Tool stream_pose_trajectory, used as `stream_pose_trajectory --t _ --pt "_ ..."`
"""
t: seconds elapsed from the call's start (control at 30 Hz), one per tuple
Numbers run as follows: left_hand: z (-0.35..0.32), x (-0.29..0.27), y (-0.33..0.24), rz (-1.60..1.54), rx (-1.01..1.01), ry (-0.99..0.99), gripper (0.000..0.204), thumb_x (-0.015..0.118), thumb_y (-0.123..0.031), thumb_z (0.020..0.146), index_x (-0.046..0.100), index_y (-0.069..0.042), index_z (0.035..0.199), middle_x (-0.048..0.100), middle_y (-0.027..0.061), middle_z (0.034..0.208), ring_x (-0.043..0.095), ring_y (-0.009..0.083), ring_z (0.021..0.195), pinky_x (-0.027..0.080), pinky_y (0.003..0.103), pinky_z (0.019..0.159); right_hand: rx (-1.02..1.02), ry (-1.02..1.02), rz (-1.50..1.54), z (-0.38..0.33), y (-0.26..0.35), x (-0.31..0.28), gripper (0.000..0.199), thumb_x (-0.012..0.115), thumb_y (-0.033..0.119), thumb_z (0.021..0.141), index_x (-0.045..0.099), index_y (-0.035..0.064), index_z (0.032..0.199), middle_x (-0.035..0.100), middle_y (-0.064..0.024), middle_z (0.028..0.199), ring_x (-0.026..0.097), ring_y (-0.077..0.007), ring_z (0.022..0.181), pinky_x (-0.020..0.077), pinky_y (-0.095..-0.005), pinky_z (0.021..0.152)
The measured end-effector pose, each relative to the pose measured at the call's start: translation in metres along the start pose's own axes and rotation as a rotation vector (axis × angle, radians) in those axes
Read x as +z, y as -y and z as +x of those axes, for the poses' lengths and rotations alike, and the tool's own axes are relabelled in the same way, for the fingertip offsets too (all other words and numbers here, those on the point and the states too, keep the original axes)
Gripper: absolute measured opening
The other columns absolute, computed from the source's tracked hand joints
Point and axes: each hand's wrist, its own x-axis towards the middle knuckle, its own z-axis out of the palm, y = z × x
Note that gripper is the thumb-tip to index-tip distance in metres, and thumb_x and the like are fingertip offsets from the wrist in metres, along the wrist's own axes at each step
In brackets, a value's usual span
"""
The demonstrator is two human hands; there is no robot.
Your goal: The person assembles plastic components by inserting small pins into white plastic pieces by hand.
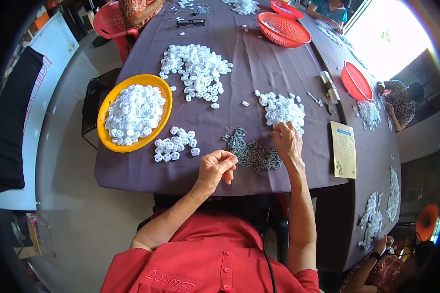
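Observation:
My left hand (216, 168) is closed in a pinch just above the tabletop, left of a heap of small grey screws (252, 152). Whatever sits between its fingertips is too small to make out. My right hand (288, 142) reaches to the near edge of a pile of small white oval plastic pieces (282, 108), its fingers bent together. What those fingers grip, if anything, is hidden. To the left of my left hand lies a loose group of similar white pieces (176, 144), some standing on edge with dark openings showing.
A yellow bowl (168, 105) heaped with white pieces stands at the left table edge. Farther back are a larger white pile (195, 68), eyeglasses (190, 22) and a red basket (284, 30). A tan packet (343, 149) lies at right. Other people work around the tables.

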Motion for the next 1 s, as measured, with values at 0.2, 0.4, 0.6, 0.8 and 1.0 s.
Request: stream_pose_trajectory --t 0.2,0.4,0.6,0.8,1.0 --pt "-0.001 0.001 -0.006 -0.078 -0.015 0.025 0.014 0.058 -0.014 0.086 0.057 0.0 0.085 0.057 0.0048 0.065 0.051 0.009 0.043 0.041 0.021 0.037 0.324 0.082 0.855 -0.024 0.03 0.004 0.014 0.059 0.002 0.08 0.061 -0.0028 0.094 0.066 -0.0109 0.08 0.064 -0.0124 0.069 0.0508 -0.0234 0.056" --pt "0.0 0.012 -0.021 -0.168 0.082 0.073 0.012 0.055 -0.014 0.088 0.057 -0.002 0.084 0.057 0.0048 0.069 0.052 0.0102 0.046 0.043 0.022 0.04 0.246 0.316 1.23 -0.051 0.068 -0.002 0.017 0.059 -0.004 0.079 0.063 -0.0026 0.096 0.065 -0.0053 0.076 0.063 -0.0114 0.071 0.0512 -0.0226 0.064" --pt "-0.003 0.01 -0.019 -0.157 0.139 -0.001 0.012 0.056 -0.014 0.088 0.059 -0.002 0.091 0.061 0.0079 0.074 0.054 0.0122 0.049 0.044 0.024 0.042 0.292 0.275 1.383 -0.06 0.072 0.006 0.021 0.06 -0.005 0.079 0.061 -0.0017 0.1 0.065 -0.007 0.08 0.063 -0.0123 0.069 0.0525 -0.0235 0.061" --pt "-0.003 0.009 -0.018 -0.148 0.146 -0.017 0.012 0.057 -0.014 0.087 0.059 -0.002 0.09 0.062 0.0084 0.074 0.056 0.0125 0.051 0.047 0.024 0.043 0.324 0.228 1.536 -0.066 0.071 0.015 0.016 0.058 -0.006 0.081 0.06 -0.0007 0.096 0.064 -0.0091 0.081 0.064 -0.0144 0.069 0.0536 -0.0247 0.058" --pt "-0.004 0.015 -0.018 -0.133 0.132 -0.033 0.012 0.058 -0.013 0.087 0.059 -0.001 0.089 0.061 0.008 0.072 0.057 0.0129 0.053 0.048 0.025 0.045 0.29 0.171 1.533 -0.069 0.07 0.017 0.012 0.057 -0.004 0.083 0.06 -0.0009 0.094 0.064 -0.0091 0.079 0.064 -0.0158 0.068 0.0541 -0.0267 0.058"
